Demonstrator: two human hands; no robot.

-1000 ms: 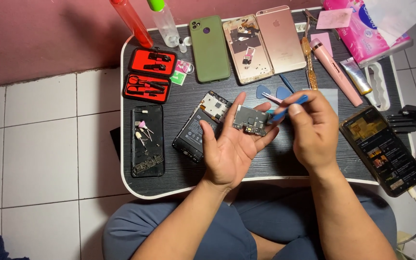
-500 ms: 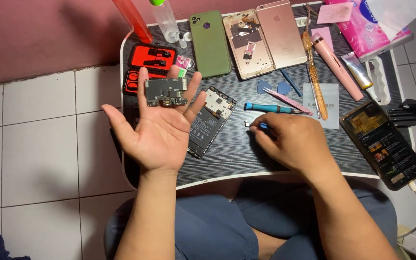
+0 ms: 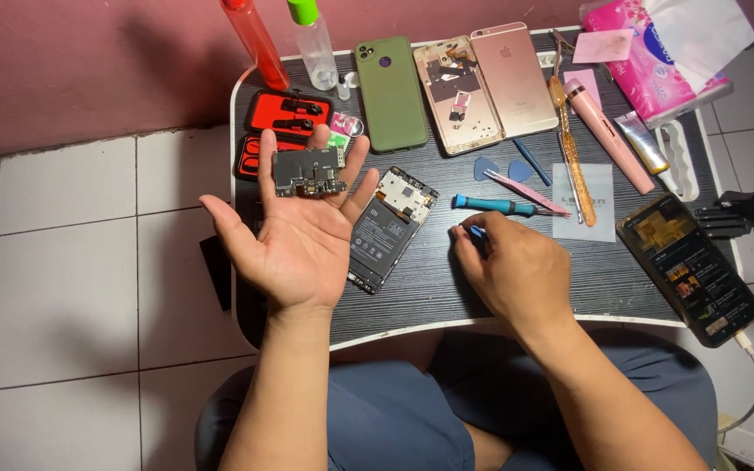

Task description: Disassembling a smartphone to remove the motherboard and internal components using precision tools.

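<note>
My left hand is held palm up over the left part of the black lap table, fingers spread. A dark phone circuit board rests across its fingertips. Just right of that hand an opened black phone lies face down, its insides showing. My right hand rests palm down on the table, its fingertips pinched on a small blue object. A teal screwdriver lies just above that hand, apart from it.
At the back lie a red tool case, a green phone case, a bare phone frame and a rose-gold phone. Pink tweezers and blue picks are mid-table. A lit phone lies right.
One second ago both hands met mid-table, the right working a blue tool on the board. The left hand has since carried the board left and opened flat; the right dropped to the table.
</note>
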